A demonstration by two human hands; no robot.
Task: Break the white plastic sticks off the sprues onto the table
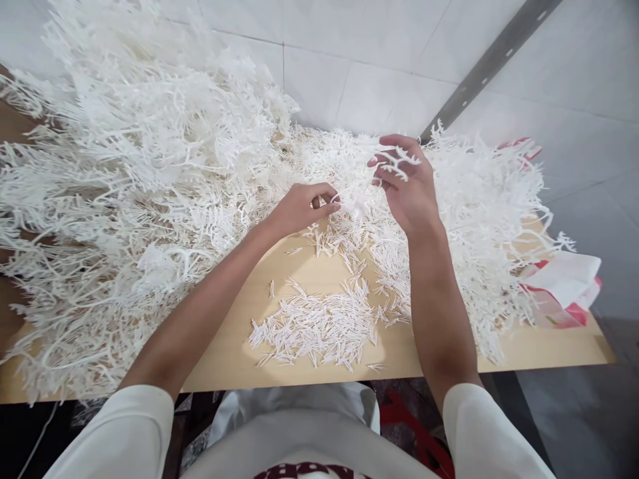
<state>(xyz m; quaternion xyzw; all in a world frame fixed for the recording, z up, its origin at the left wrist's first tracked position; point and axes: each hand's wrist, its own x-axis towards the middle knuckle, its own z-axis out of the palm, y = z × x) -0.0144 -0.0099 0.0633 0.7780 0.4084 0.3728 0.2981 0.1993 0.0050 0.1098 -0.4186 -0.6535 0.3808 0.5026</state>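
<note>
My right hand (pixel 410 189) is raised above the heap, its fingers curled around a white branched plastic sprig (pixel 398 159). Lower and to the left, my left hand (pixel 303 205) has thumb and forefinger pinched together; white strands lie right at the fingertips, and I cannot make out what is between them. Beneath both hands spreads a heap of loose white plastic pieces (pixel 344 156). Closer to me, a flat pile of short thin white sticks (pixel 319 326) lies on the wooden tabletop (pixel 224 352).
A tall mass of white branched sprigs (pixel 164 153) covers the table's left side. Another heap of sprigs (pixel 484 233) stands on the right, beside a pink and white plastic bag (pixel 564 289). Behind the table are a tiled wall (pixel 319 80) and a slanting metal post (pixel 489 63).
</note>
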